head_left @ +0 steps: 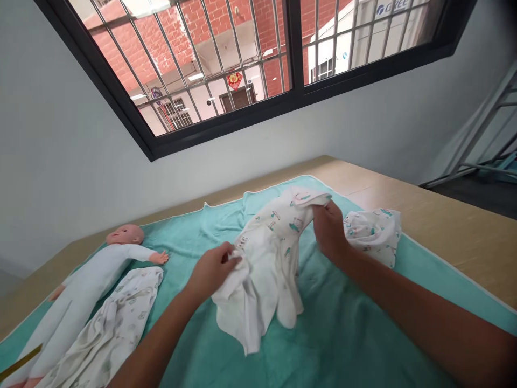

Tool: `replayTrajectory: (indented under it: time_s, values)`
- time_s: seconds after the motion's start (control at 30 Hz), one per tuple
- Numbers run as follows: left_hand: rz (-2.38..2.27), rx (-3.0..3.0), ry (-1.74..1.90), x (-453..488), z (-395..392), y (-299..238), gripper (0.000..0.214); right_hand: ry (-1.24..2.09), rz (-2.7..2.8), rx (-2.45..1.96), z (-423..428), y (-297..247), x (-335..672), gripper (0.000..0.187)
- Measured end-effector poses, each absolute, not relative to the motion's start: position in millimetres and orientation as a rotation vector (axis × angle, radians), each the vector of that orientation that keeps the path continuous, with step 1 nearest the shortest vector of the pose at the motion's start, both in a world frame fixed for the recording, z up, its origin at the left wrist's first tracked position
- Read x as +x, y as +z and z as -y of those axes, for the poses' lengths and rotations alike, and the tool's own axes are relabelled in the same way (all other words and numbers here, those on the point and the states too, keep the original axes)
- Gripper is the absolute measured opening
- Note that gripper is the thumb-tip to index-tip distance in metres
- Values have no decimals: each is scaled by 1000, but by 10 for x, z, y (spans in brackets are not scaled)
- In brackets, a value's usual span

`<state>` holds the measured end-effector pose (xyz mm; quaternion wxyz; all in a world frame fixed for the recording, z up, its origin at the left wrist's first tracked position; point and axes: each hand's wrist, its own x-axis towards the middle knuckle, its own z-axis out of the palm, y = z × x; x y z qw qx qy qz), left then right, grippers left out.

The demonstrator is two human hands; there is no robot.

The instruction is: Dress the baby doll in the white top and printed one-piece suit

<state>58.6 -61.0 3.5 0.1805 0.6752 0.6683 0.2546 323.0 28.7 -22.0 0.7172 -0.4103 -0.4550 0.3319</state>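
Between my two hands hangs a white printed baby garment [278, 231], lifted over a teal towel [347, 323]. My left hand [216, 269] pinches it at its left edge, thumb against fingers. The right hand [328, 226] grips the upper right end, fingers closed around the fabric. The lower folds droop toward the towel, and a sleeve-like part dangles in the middle. Just right of my right hand lies a bunched white printed cloth [374, 231]. On the left, a baby doll [100, 269] in white lies on its back, with another printed baby garment [117, 318] beside it.
The towel covers much of a wooden table [436, 215], which stands against a pale wall [274, 134]. Above it is a dark-framed window [297, 91] with metal bars. A metal frame [476, 140] stands at the far right.
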Motion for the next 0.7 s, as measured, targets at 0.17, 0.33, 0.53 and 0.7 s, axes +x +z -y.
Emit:
replayTrajectory:
  time_s: [0.17, 0.33, 0.53, 0.7]
  values:
    - [-2132, 1748, 1288, 360, 554, 172, 26, 882, 910, -868, -432, -247, 3330, 34]
    - [-2122, 1716, 1263, 340, 499, 33, 31, 677, 1106, -1129, -486, -469, 3259, 49]
    - [-1962, 1695, 1209, 470, 581, -170, 28, 771, 1730, -1021, -164, -622, 2944, 44]
    - [-1576, 1929, 1022, 685, 1003, 3, 26, 1043, 1928, -1018, -2, -705, 2800, 67]
